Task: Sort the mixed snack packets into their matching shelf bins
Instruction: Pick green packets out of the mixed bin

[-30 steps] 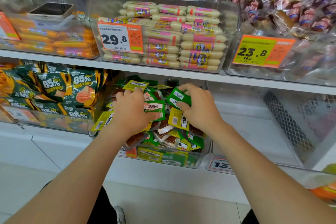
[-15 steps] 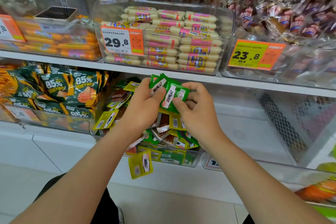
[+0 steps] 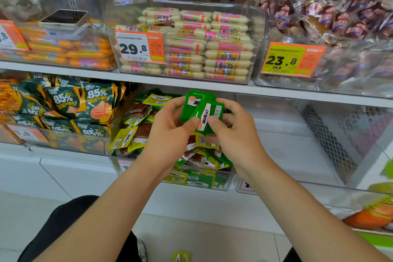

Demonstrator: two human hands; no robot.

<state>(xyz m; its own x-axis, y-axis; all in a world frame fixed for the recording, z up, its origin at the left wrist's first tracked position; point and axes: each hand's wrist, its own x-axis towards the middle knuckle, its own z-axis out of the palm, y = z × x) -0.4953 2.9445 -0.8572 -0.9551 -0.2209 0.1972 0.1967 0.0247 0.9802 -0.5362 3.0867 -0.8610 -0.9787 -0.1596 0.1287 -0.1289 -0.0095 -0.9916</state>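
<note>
Both hands hold a small stack of green snack packets above a clear bin on the lower shelf. My left hand pinches the stack from the left with its thumb on the front packet. My right hand grips it from the right. The bin under them holds mixed green and yellow packets with brown contents. A yellow packet lies on the floor below.
A clear empty bin stands to the right on the lower shelf. Dark green 85% bags fill the bin at left. The upper shelf carries bins of orange sausages, white-pink sausages and dark wrapped snacks.
Both hands rose out of the mixed bin and brought green packets together into one stack. A yellow packet dropped from the bin edge to the floor.
</note>
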